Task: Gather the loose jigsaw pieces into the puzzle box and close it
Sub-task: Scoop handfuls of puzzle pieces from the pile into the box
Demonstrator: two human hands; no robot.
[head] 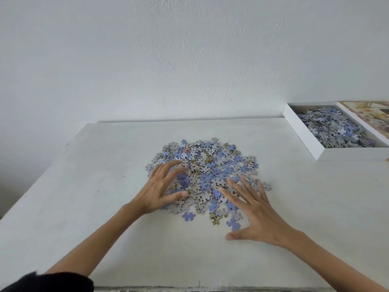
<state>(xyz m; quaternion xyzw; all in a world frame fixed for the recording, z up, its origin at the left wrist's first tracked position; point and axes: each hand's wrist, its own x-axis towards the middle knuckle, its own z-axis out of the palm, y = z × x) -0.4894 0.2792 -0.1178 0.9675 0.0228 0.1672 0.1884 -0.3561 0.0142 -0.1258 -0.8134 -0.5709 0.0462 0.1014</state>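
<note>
Jigsaw pieces [207, 167] lay in one loose heap near the middle of a white table [88, 165], blue and grey-patterned faces mixed together. A few strays sat apart at the near edge of the heap — one blue piece [188, 216] alone, another blue piece [233, 223] close to the right thumb, and a tan piece between them.

The left hand [162, 186] rested on the heap's left side, fingers spread and nearly straight, tips lying on the pieces; it gripped nothing. The right hand [254, 211] lay at the heap's near right side, fingers fanned wide and straight, fingertips over the pieces, thumb stretched out sideways on the bare table. It also held nothing. Whether the right palm touched the table could not be told.

The puzzle box [303, 133] — a shallow white tray — stood at the far right of the table, well apart from the heap, uncovered and already holding a layer of pieces. Just beside it on the right lay the box lid [366, 114], with a printed picture facing up and partly cut off by the frame edge.

A dark sleeve [46, 282] showed at the lower left corner. A plain white wall [189, 60] rose behind the table.
</note>
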